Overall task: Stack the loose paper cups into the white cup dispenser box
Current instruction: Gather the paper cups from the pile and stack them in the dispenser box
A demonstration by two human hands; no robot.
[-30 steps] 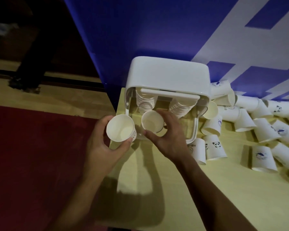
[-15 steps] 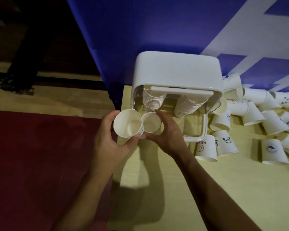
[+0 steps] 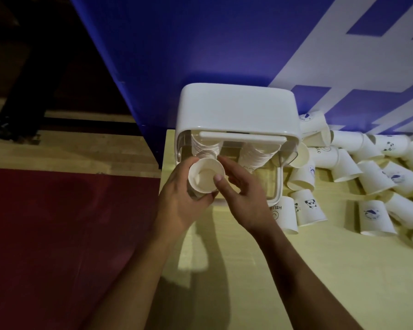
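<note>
We hold a paper cup (image 3: 205,178) mouth-up just in front of the white dispenser box (image 3: 236,108), below its left cup stack (image 3: 204,148). L hand (image 3: 177,203) fingers (image 3: 187,166) wrap its side; R hand (image 3: 243,201) thumb & forefinger pinch its right rim. Loose cups (image 3: 372,172) lie to the right on the desk (image 3: 320,282): one reads "HELLO", some show pandas. Cup base is hidden by the L hand.

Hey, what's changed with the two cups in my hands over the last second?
The cup the right hand held beside the other has moved left and into it: they now show as nested cups with one open mouth. The left hand grips them from below, and the right hand pinches the upper rim. Unchanged: the white dispenser box with its two stacks, and the loose cups on the table.
</note>
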